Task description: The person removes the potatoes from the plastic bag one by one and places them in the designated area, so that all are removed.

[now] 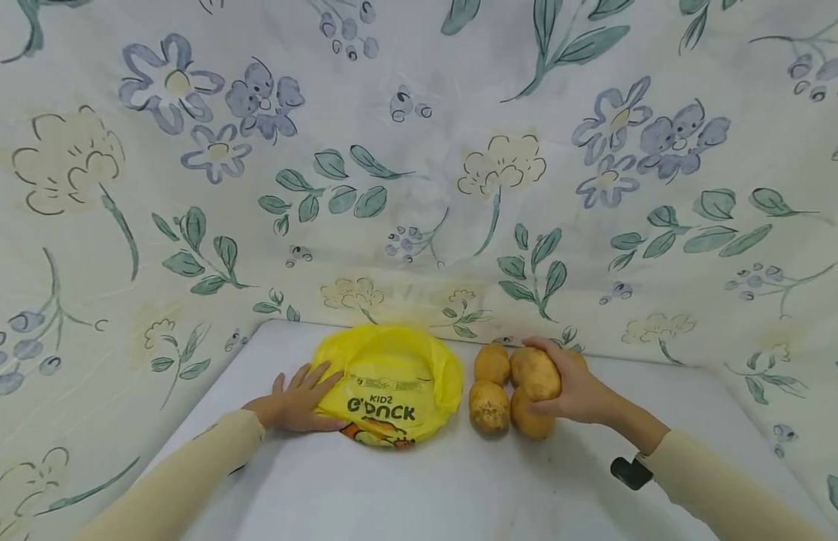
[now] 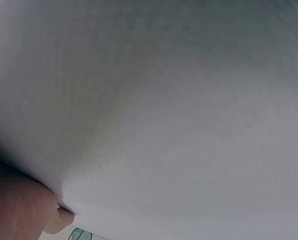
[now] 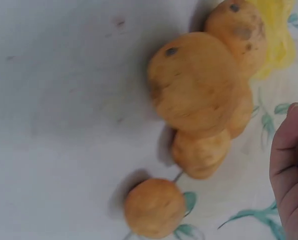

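A yellow plastic bag (image 1: 385, 391) with a printed duck picture and lettering lies on the table, its mouth spread wide. My left hand (image 1: 304, 398) rests on the bag's left side with the fingers spread; in the left wrist view only part of this hand (image 2: 21, 210) shows at the lower left. To the right of the bag, my right hand (image 1: 574, 383) grips a potato (image 1: 539, 373) between thumb and fingers, over a group of other potatoes (image 1: 489, 406). At the right wrist view's edge, that hand (image 3: 291, 175) curls round the held potato, mostly out of frame.
Several potatoes (image 3: 196, 82) sit clustered on the white table (image 1: 459, 488), and a single potato (image 3: 155, 207) lies apart from them. Behind the table hangs a flowered cloth (image 1: 419, 188). A small dark device (image 1: 631, 473) is at my right wrist.
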`<state>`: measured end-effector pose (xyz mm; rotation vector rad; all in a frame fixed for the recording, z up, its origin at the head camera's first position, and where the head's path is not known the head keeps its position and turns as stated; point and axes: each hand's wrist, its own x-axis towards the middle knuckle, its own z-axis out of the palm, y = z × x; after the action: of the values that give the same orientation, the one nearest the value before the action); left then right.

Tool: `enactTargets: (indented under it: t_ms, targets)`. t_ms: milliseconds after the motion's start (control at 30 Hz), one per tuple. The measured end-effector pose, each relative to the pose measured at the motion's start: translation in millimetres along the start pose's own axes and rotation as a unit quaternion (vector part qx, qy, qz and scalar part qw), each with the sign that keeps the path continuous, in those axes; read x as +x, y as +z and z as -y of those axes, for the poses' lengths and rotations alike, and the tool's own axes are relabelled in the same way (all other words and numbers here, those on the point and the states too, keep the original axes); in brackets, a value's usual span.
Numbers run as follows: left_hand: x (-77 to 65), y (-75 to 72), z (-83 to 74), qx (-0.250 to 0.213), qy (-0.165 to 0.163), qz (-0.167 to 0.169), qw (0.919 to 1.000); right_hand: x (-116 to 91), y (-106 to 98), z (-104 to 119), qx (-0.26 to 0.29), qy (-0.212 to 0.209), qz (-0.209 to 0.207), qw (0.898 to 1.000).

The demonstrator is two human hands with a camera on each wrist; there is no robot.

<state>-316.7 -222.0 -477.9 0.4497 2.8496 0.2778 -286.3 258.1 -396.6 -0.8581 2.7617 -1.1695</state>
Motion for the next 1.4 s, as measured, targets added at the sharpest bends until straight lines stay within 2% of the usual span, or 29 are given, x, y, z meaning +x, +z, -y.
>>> enactTargets:
  t_ms: [267,433,533,700,833,1000,1233,1400]
  targets:
    - [-4.7,9.3,5.5,-0.008,-0.003,-0.003,1.0,-23,0,-14,-0.004,0.013,-0.017,1.0]
    - [-3.5,3.5,4.0,-0.015,0.007,-0.012,0.9998,-26,-3,-23,-0.006,0.021,-0.027,0.999]
    - [-1.4,2.6,5.3,-0.017,0.002,-0.013,0.9998,-26,-3,-29,-0.002,0.017,-0.026,1.0]
    - [3.1,4.1,9.7,-0.018,-0.001,-0.009,0.9998,-29,-5,-41,0.003,0.013,-0.035,0.999]
    - [4.9,8.5,10.7,-0.012,-0.001,-0.002,0.9999,-39,-5,-50,-0.008,0.028,-0.035,0.999]
    - [2.9,8.7,10.3,-0.013,-0.003,-0.012,0.9998,-45,-3,-57,-0.018,0.035,-0.035,0.999]
    - [2.3,9.5,11.2,-0.014,-0.008,-0.01,0.9998,-52,5,-66,-0.033,0.105,-0.007,0.994]
    - [1.2,3.0,5.7,-0.013,0.002,-0.001,0.9999,-58,9,-72,-0.043,0.116,-0.001,0.992]
